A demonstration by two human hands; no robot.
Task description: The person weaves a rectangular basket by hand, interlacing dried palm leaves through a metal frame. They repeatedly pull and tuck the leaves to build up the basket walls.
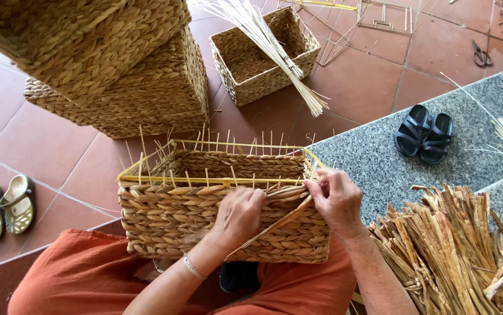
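A half-woven straw basket (170, 221) with a yellow wire rim and upright thin sticks rests on my lap. My left hand (238, 214) presses against the basket's near wall and pinches a flat straw strand (278, 221) that runs diagonally down the wall. My right hand (336, 198) grips the same strand at the basket's top right corner, near the rim.
A heap of dry straw strands (450, 245) lies at my right on the grey stone ledge (374, 163). Stacked finished baskets (117, 70) and a small basket with a stick bundle (263, 52) stand on the red tile floor. Black sandals (423, 137), beige shoes (3, 210), scissors (482, 55).
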